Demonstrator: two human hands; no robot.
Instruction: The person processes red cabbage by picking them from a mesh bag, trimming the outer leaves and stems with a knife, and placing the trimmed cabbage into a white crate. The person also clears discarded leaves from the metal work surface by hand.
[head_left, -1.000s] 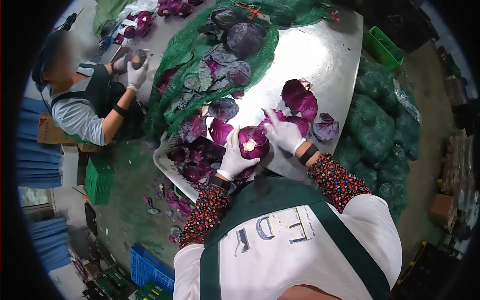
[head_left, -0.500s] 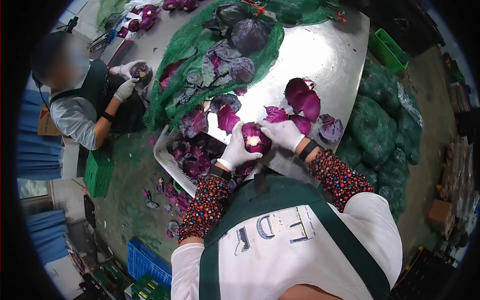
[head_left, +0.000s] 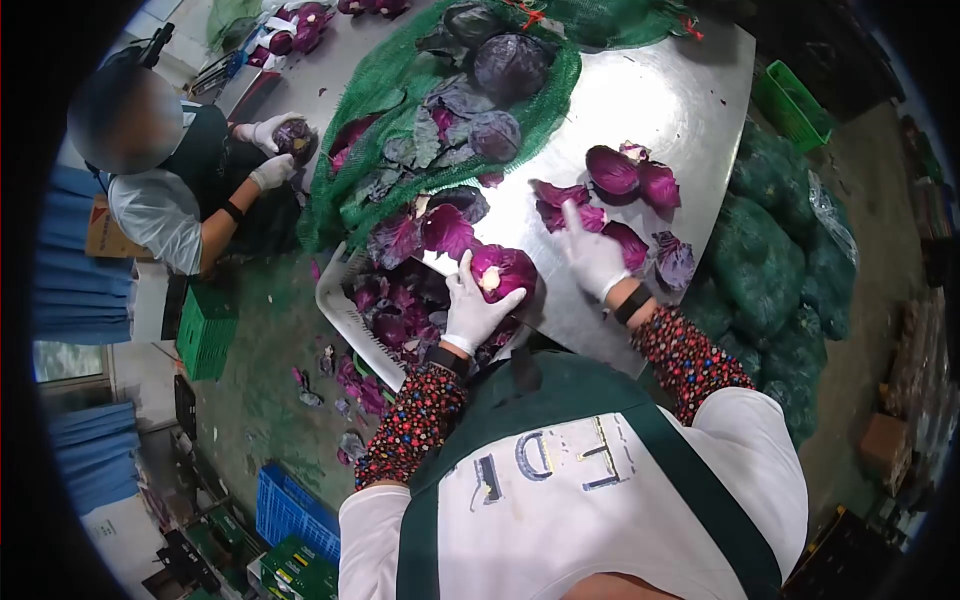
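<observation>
A red cabbage sits at the near edge of the steel surface, just above the person's apron. It is roughly round, so no long axis shows; its pale cut stem end faces toward the person and slightly left. The left hand, in a white glove, wraps it from below and the left, fingers curled closed against the head with the thumb up beside the stem. The right hand, also gloved, is off the cabbage, lying just to its right with fingers spread open and stretched toward the loose purple leaves on the surface; the fingertips seem to touch one leaf, though contact is hard to confirm. More torn leaves lie further toward the far right edge. Left of the cabbage, a white crate hanging at the surface's near left edge holds leaf scraps. A green net sack with whole cabbages covers the far left part. A co-worker at the left holds another cabbage in gloved hands.
</observation>
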